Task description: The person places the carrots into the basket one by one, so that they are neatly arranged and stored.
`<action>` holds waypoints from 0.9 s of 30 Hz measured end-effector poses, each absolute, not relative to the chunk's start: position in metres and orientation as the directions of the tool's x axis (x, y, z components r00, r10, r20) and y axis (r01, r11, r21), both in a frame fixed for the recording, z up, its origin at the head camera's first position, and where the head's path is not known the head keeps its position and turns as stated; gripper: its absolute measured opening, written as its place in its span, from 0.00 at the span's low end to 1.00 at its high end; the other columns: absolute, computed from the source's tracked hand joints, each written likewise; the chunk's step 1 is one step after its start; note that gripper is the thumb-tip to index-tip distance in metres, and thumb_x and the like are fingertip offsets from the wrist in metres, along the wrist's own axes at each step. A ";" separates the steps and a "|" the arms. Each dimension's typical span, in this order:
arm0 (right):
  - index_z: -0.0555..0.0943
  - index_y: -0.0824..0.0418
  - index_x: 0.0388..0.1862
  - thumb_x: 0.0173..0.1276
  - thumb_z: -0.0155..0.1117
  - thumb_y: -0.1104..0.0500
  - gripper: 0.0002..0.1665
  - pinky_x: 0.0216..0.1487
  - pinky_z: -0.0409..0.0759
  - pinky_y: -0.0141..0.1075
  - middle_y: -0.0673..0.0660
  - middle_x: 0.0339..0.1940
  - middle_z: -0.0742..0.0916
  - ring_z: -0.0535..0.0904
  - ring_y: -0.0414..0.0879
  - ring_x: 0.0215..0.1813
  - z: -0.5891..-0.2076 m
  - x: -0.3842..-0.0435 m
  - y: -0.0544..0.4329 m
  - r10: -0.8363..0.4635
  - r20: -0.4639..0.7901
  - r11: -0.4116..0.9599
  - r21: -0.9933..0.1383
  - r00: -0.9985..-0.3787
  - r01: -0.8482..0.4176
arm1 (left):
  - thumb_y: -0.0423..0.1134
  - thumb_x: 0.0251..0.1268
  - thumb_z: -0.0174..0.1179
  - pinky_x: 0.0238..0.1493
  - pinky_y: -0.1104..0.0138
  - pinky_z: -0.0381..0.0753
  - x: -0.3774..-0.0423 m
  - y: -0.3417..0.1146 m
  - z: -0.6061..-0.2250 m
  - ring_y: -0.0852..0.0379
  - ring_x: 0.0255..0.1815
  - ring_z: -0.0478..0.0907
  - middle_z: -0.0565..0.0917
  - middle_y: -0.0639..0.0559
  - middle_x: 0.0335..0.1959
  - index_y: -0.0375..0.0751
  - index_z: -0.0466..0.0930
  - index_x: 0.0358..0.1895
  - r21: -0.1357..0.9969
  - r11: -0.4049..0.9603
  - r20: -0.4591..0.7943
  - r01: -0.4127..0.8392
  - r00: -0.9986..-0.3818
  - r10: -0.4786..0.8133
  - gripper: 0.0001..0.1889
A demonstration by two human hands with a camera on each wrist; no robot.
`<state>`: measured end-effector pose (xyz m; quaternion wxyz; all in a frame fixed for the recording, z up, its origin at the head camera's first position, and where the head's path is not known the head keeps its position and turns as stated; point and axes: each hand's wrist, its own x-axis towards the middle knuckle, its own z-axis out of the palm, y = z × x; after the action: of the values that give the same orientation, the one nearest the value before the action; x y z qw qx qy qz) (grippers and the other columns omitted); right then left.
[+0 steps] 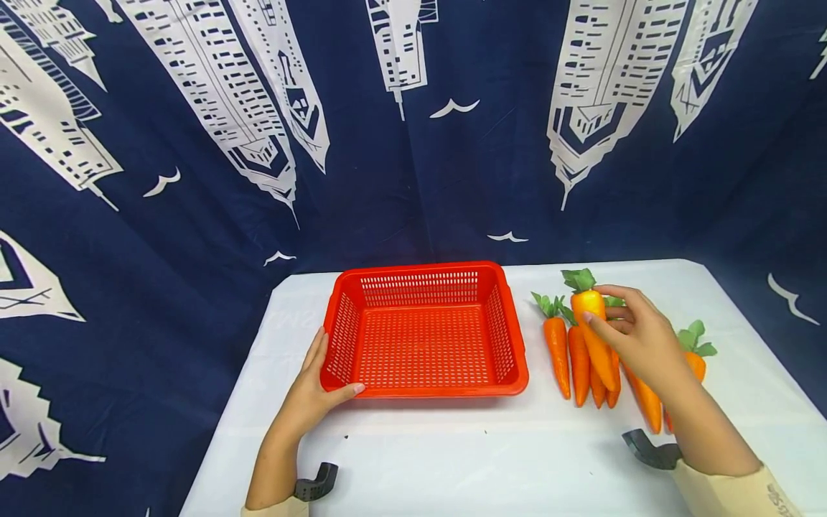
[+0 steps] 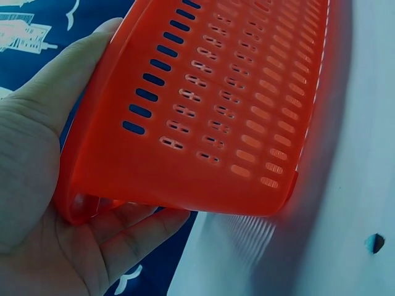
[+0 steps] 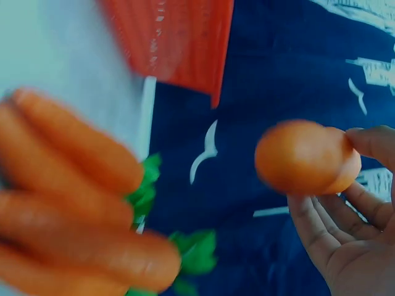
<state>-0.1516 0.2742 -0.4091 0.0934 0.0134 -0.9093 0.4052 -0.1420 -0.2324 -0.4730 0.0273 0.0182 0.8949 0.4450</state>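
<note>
A red plastic basket [image 1: 426,392] with slotted walls stands on the white table. My left hand [image 1: 312,393] grips its near left corner, thumb on the front rim and fingers along the left side; the left wrist view shows the slotted wall [image 2: 185,163] close up. On the right, my right hand [image 1: 639,334] pinches an orange carrot [image 1: 601,355] with a green leafy top between thumb and fingers. In the right wrist view that carrot [image 3: 296,157] appears end-on, held apart from the others. Several more carrots [image 1: 558,357] lie beneath and beside the right hand.
The white table [image 1: 420,459] reaches back to a dark blue cloth [image 1: 413,208] printed with white buildings and birds. Another carrot with broad leaves [image 1: 696,365] lies right of the pile, partly behind the right forearm.
</note>
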 end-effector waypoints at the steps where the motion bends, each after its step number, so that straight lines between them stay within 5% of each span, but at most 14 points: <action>1: 0.68 0.57 0.73 0.72 0.65 0.44 0.36 0.39 0.87 0.29 0.70 0.61 0.80 0.85 0.66 0.52 -0.407 -0.153 0.269 0.046 0.175 0.662 -0.743 -0.984 -0.101 | 0.52 0.50 0.78 0.76 0.36 0.57 -0.142 -0.232 -0.473 0.43 0.84 0.49 0.39 0.62 0.85 0.52 0.39 0.84 0.795 0.606 -0.033 0.009 -0.998 0.057 0.64; 5: 0.69 0.55 0.71 0.71 0.67 0.45 0.34 0.41 0.86 0.27 0.70 0.61 0.82 0.86 0.64 0.52 -0.399 -0.162 0.249 0.002 0.186 0.615 -0.775 -0.983 -0.145 | 0.54 0.50 0.78 0.76 0.36 0.58 -0.140 -0.230 -0.474 0.42 0.84 0.49 0.39 0.62 0.85 0.53 0.39 0.84 0.785 0.620 -0.042 -0.001 -0.998 0.052 0.64; 7: 0.70 0.54 0.69 0.70 0.68 0.48 0.32 0.42 0.84 0.23 0.67 0.61 0.82 0.88 0.51 0.50 -0.396 -0.166 0.239 -0.026 0.212 0.588 -0.787 -0.977 -0.186 | 0.55 0.49 0.78 0.75 0.36 0.59 -0.139 -0.229 -0.473 0.42 0.84 0.50 0.39 0.62 0.85 0.55 0.38 0.84 0.780 0.625 -0.050 -0.008 -0.998 0.049 0.64; 12: 0.73 0.53 0.68 0.72 0.67 0.53 0.27 0.47 0.82 0.20 0.59 0.63 0.81 0.86 0.43 0.50 -0.392 -0.180 0.213 -0.140 0.301 0.547 -0.771 -0.943 -0.327 | 0.58 0.49 0.77 0.75 0.35 0.58 -0.137 -0.230 -0.474 0.41 0.84 0.49 0.38 0.62 0.85 0.55 0.37 0.84 0.778 0.629 -0.038 0.006 -0.998 0.057 0.65; 14: 0.75 0.50 0.68 0.73 0.66 0.54 0.26 0.51 0.84 0.26 0.56 0.63 0.80 0.86 0.52 0.53 -0.390 -0.186 0.203 -0.183 0.329 0.547 -0.749 -0.926 -0.374 | 0.57 0.49 0.77 0.76 0.35 0.57 -0.137 -0.230 -0.475 0.41 0.84 0.48 0.37 0.62 0.85 0.54 0.38 0.84 0.780 0.626 -0.025 0.020 -0.998 0.063 0.65; 20: 0.78 0.48 0.67 0.73 0.65 0.56 0.24 0.58 0.84 0.49 0.54 0.59 0.79 0.83 0.51 0.53 -0.381 -0.205 0.174 -0.245 0.347 0.525 -0.738 -0.906 -0.424 | 0.54 0.50 0.77 0.76 0.35 0.54 -0.137 -0.229 -0.477 0.41 0.85 0.46 0.38 0.61 0.85 0.52 0.39 0.84 0.795 0.606 -0.005 0.037 -0.998 0.068 0.64; 27: 0.76 0.53 0.69 0.75 0.62 0.58 0.24 0.55 0.85 0.45 0.59 0.60 0.77 0.85 0.55 0.54 -0.378 -0.227 0.145 -0.279 0.297 0.452 -0.798 -0.913 -0.397 | 0.52 0.51 0.78 0.77 0.36 0.53 -0.137 -0.229 -0.478 0.41 0.85 0.44 0.38 0.62 0.85 0.52 0.39 0.84 0.805 0.592 0.000 0.037 -0.998 0.063 0.63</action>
<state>-0.2273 0.1454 -0.3781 0.0612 0.1990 -0.8499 0.4841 -0.1368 -0.2290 -0.4785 0.0145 0.0282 0.8920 0.4510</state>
